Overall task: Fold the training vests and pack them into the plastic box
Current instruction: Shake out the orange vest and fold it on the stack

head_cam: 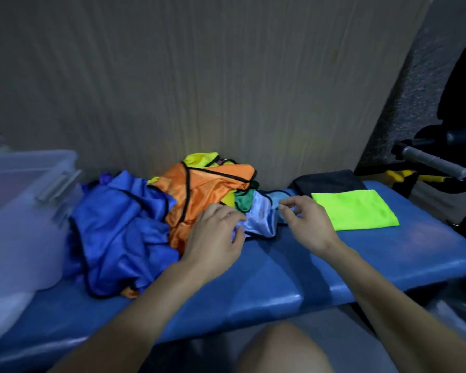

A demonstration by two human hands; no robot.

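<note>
The vest pile (151, 211) lies unfolded mid-bench (388, 254) against the back edge; the left hand (215, 235) and right hand (304, 224) pinch a light-blue vest (261, 219). The plastic box (19, 205) at the left end looks unpacked, so nearly everything remains

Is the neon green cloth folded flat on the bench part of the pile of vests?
No, the neon green cloth lies flat apart from the pile of vests.
</note>
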